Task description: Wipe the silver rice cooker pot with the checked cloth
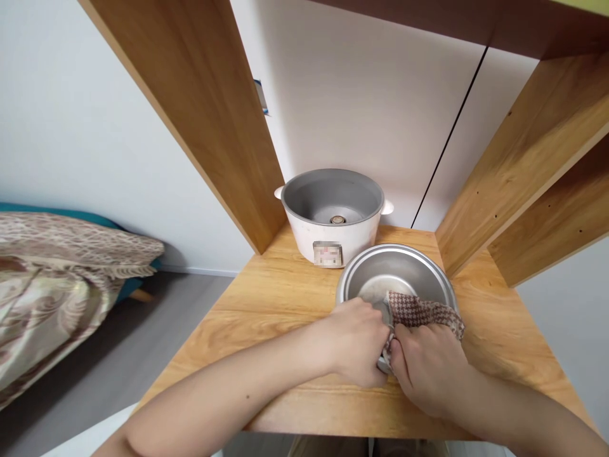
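Observation:
A silver metal inner pot (352,274) sits on the wooden surface, its mouth facing up. Over its front rim, my right hand (428,368) is closed on a brown-and-white checked cloth (419,311), part of which lies inside the pot and across its right rim. My left hand (356,339) is a closed fist at the pot's front left, touching or nearly touching the right hand. A shiny grey curved edge (384,311) shows beside its fingers; what it grips is hidden. Behind stands a white rice cooker body (304,231) without a lid, grey inside.
The wooden tabletop (276,304) runs between a wooden post (190,95) on the left and wooden boards (523,152) on the right. A dark shelf (428,25) hangs overhead. A patterned cloth (57,285) covers furniture at far left.

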A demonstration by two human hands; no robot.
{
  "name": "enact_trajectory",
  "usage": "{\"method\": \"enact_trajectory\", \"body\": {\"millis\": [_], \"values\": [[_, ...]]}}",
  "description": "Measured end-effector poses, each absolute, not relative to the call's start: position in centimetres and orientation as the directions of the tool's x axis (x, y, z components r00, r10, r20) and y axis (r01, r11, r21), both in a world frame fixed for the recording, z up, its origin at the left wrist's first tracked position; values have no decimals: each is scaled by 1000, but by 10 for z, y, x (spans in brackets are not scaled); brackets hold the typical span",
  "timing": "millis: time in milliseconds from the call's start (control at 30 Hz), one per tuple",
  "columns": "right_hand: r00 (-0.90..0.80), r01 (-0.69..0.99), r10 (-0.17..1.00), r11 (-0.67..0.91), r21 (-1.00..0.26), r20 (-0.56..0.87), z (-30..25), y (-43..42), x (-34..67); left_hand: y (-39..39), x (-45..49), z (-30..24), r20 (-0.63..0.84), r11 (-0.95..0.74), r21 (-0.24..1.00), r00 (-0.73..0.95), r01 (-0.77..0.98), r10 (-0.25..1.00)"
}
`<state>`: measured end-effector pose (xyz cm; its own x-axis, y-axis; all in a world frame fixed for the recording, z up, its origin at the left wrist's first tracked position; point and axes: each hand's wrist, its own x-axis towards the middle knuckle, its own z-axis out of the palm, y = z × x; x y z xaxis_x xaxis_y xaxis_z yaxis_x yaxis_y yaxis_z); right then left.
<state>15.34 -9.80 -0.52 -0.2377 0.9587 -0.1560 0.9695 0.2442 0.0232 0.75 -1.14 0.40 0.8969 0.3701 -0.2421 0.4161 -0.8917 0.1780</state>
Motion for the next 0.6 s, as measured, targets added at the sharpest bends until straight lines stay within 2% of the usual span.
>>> {"method": "enact_trajectory", "body": {"millis": [267,600], "values": [[-212,976,971,217,32,-108,-10,-101,147,-13,8,6,-255,-884,174,887,433,384],[-383,923,913,383,-26,-144,-3,-93,169,-9,6,3,-257,-896,146,891,418,374]]}}
